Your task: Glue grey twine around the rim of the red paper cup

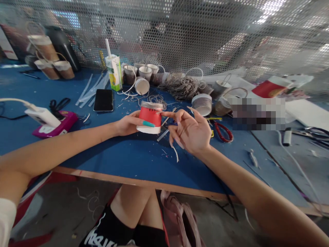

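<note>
Just above the table's front part, my left hand is closed around a small red cup. The cup has a white band at the bottom and a greyish wrapped band round its upper end. A teal covering or long nail shows on my left thumb, which lies across the red side. My right hand is open, palm partly up and fingers spread. Its index fingertip touches or nearly touches the cup's right side near the greyish band. White strip scraps lie on the blue table below.
Behind the cup are a grey cord heap, several small cups, a drink carton and a black phone. Red-handled pliers lie right, scissors farther right. A magenta power strip sits left. Perforated metal screen stands behind.
</note>
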{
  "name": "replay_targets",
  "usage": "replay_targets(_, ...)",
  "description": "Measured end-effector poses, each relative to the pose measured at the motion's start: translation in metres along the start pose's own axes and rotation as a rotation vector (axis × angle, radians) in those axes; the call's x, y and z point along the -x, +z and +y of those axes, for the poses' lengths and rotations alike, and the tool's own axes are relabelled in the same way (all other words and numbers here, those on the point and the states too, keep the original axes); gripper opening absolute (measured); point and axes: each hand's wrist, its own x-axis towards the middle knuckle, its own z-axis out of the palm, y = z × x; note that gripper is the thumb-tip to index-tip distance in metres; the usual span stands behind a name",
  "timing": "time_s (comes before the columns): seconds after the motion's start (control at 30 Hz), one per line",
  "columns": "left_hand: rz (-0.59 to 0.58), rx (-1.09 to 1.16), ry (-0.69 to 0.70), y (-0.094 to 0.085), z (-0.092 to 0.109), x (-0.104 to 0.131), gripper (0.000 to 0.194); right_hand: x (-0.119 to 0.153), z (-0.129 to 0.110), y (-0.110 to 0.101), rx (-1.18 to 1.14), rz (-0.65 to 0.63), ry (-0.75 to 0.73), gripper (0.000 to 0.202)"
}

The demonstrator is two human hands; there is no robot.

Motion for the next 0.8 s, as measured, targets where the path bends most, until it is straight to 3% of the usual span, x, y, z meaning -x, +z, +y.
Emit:
replay_targets(0.2,-0.036,0.036,0.025,0.001,-0.001,0.0,0.057,-0.004,0.001,-0.008,-0.06,0.097,-0.002,0.037)
replay_targets(0.33,0.012,-0.038,0.023,-0.001,-0.002,0.0,0.054,-0.006,0.002,-0.01,-0.079,0.156,-0.054,0.035)
replay_targets(0.6,0.042,-0.151,0.045,-0.004,-0.004,-0.001,0.064,0.001,-0.003,0.005,-0.008,0.041,0.089,0.033)
replay_targets(0.8,0.009,-0.066,0.027,-0.005,-0.003,0.001,0.055,0.0,-0.005,0.001,0.025,0.128,0.087,0.034)
